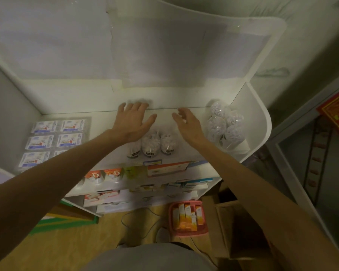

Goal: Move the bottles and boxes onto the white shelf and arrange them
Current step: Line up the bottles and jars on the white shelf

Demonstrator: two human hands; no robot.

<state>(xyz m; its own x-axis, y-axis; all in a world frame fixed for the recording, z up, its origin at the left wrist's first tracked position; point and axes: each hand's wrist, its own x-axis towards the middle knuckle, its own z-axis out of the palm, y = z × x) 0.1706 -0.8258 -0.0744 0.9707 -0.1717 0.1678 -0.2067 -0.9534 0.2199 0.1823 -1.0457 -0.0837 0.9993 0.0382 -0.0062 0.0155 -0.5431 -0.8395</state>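
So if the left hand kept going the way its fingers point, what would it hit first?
Probably the white shelf's back panel; the left hand already reaches nearly to it, though depth is hard to judge.

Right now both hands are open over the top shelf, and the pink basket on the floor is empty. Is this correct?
Not quite. The left hand and right hand are open over the top shelf, but the pink basket on the floor is not empty: the head view shows several orange boxes standing in it.
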